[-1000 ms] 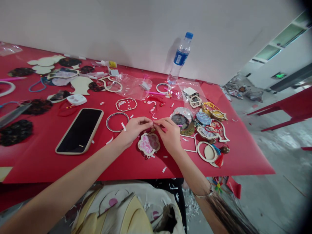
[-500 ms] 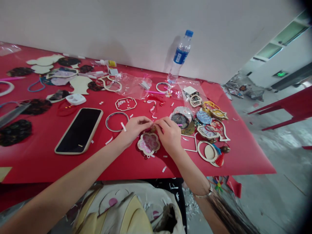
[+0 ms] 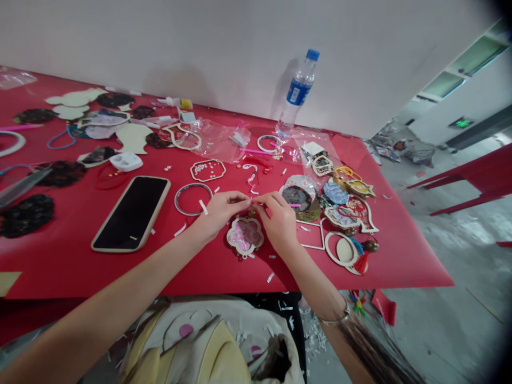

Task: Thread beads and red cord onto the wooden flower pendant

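Note:
My left hand (image 3: 218, 213) and my right hand (image 3: 278, 221) meet fingertip to fingertip above a flower-shaped wooden ornament with a pink centre (image 3: 245, 235) lying on the red table (image 3: 200, 266). Both hands are pinched on something small between them, seemingly a thin red cord and a brown bead at the ornament's top; it is too small to name for sure. A pink stick (image 3: 295, 205) shows just right of my right hand's fingers.
A phone (image 3: 132, 212) lies face up to the left, a ring (image 3: 193, 191) beside it. A pile of finished ornaments (image 3: 344, 208) sits to the right. A water bottle (image 3: 298, 90) stands by the wall. Plastic bags, wooden cut-outs and paper scraps lie scattered.
None of note: both hands stay pinched together over the ornament; only the view shifts slightly.

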A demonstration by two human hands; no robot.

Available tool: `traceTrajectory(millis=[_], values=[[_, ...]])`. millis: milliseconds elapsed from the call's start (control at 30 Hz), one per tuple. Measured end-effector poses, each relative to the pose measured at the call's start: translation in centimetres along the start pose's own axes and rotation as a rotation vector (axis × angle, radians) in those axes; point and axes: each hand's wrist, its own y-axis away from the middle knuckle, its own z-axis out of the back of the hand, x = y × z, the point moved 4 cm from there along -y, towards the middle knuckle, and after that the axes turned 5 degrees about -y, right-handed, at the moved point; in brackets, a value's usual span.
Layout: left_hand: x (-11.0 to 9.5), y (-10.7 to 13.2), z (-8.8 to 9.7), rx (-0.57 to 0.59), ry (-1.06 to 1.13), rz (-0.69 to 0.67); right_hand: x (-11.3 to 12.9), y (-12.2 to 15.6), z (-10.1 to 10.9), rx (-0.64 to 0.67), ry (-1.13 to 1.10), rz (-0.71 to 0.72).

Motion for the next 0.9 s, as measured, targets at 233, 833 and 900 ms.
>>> traceTrajectory(millis=[233,833,900], values=[[0.19,-0.09,0.06,0.002,-0.034,-0.026,0.0,0.04,0.01,-0.012,-0.025,0.009],[-0.07,-0.27,-0.03,0.036,-0.092,-0.071,0.31,-0.34,0.2,0.025,0.208,0.219],[-0.14,-0.27,-0.08,0.024,-0.08,-0.065,0.36,-0.37,0.14,0.026,0.219,0.208]])
